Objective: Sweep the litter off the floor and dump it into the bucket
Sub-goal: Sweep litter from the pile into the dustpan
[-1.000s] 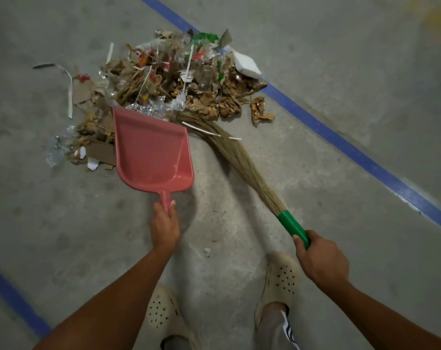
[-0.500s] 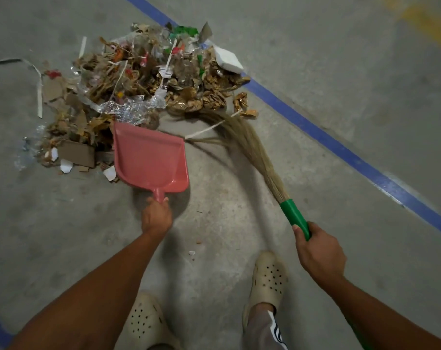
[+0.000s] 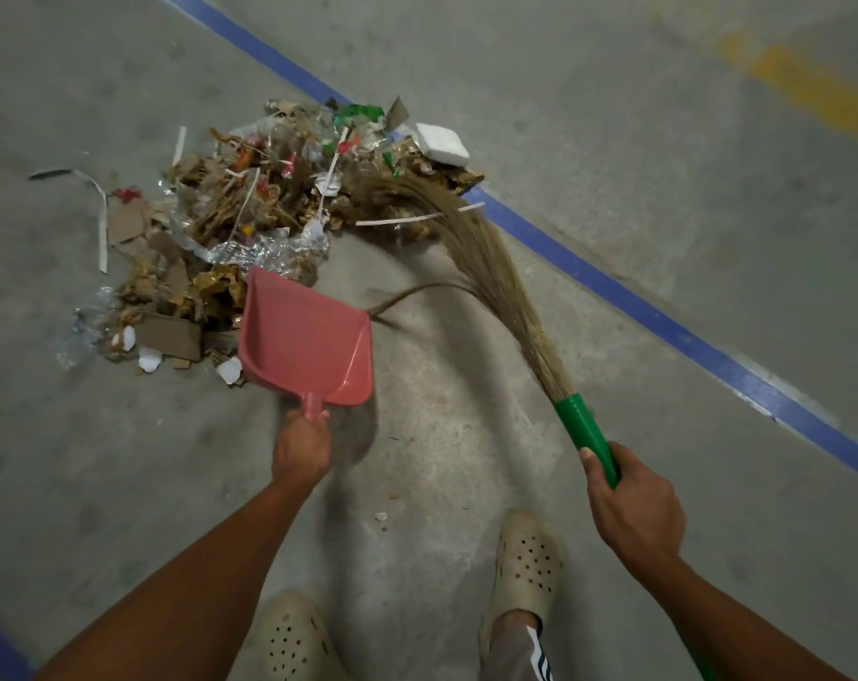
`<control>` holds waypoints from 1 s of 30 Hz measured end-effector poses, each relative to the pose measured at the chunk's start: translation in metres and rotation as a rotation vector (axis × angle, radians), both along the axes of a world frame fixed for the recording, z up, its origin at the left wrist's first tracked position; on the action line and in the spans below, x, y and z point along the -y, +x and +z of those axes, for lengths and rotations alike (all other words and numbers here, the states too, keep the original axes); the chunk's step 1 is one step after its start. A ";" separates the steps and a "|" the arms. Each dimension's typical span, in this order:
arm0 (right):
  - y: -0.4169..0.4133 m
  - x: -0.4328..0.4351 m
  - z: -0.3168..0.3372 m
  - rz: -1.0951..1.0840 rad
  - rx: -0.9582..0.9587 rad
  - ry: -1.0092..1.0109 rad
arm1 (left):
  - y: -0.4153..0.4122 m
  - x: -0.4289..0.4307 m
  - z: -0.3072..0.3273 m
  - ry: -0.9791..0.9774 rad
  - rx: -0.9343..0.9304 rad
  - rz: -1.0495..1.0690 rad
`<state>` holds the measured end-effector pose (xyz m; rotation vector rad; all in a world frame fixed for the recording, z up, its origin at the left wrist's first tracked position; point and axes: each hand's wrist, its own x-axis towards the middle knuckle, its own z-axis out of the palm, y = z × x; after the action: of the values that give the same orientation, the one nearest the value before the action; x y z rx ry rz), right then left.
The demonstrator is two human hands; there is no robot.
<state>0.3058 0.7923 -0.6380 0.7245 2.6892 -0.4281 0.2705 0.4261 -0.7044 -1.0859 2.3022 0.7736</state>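
A heap of litter [image 3: 250, 228], made of cardboard scraps, crumpled foil, plastic wrap and paper strips, lies on the concrete floor ahead of me. My left hand [image 3: 301, 447] grips the handle of a pink dustpan [image 3: 309, 336] whose mouth rests against the near edge of the heap; the pan is empty. My right hand [image 3: 631, 503] grips the green handle of a straw broom [image 3: 491, 267]. The broom's bristles curve over the right rear side of the heap. No bucket is in view.
A blue floor line [image 3: 614, 287] runs diagonally behind the heap, and a white foam block [image 3: 442, 144] lies on it. A yellow mark [image 3: 800, 90] is at the top right. My two feet in beige clogs [image 3: 528, 565] stand just behind my hands.
The broom head has swung up from the heap's near right side to its right rear. The dustpan has stayed at the heap's near edge.
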 end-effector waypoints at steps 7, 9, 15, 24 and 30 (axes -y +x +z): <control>-0.028 -0.006 0.003 -0.223 0.081 -0.080 | -0.014 0.011 0.032 0.017 -0.067 0.039; -0.041 -0.001 -0.002 -0.203 0.194 -0.090 | -0.019 0.013 0.036 0.033 -0.112 0.043; -0.054 0.058 0.007 0.333 0.321 -0.008 | -0.030 0.013 0.048 0.035 -0.231 0.104; -0.021 0.095 0.033 0.229 0.148 -0.117 | -0.013 0.039 0.082 0.020 -0.312 0.307; -0.025 0.112 0.020 -0.079 0.372 -0.237 | 0.017 0.070 0.094 0.080 -0.308 0.320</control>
<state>0.2807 0.6799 -0.6182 0.7579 2.2254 -0.5589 0.2877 0.3564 -0.6100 -1.4015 2.3438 1.2212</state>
